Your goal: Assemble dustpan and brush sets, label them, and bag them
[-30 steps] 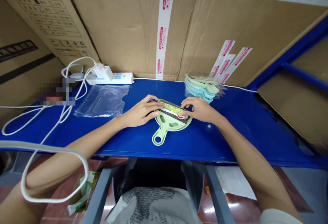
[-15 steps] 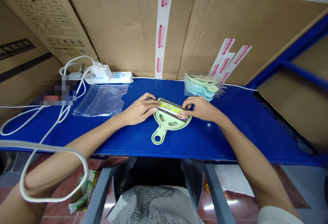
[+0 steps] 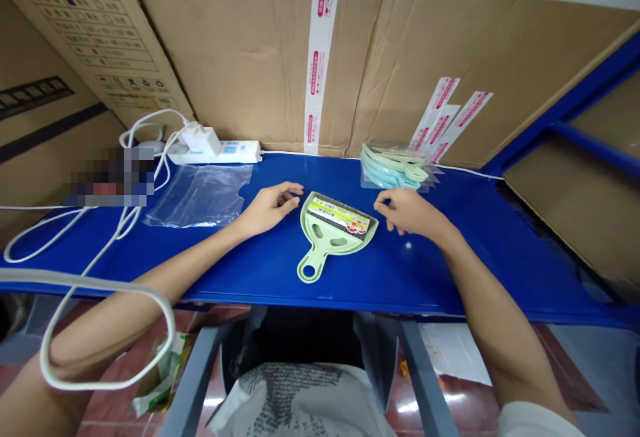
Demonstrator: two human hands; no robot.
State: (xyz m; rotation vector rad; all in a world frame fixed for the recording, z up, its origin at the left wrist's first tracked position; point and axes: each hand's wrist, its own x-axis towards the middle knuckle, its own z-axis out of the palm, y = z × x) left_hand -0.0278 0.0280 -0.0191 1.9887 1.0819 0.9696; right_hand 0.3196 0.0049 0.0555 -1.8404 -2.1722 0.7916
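A light green mini dustpan lies flat on the blue table, its looped handle pointing towards me. Dark brush bristles show across its wide end, and a yellow and white printed label lies over them. My left hand is just left of the dustpan, thumb and fingers apart, with nothing in it. On the other side, my right hand hovers near the dustpan's right corner. Its fingers are loosely bent and apart, and it holds nothing. Neither hand touches the dustpan.
A clear plastic bag lies flat at left. Bagged green and blue dustpans are stacked at the back right. A power strip and looping white cables occupy the left side. A cardboard wall closes off the back.
Both hands have let go of the dustpan and label and moved apart, the left one slightly leftward, the right one rightward. The dustpan stays on the table with the label on it.
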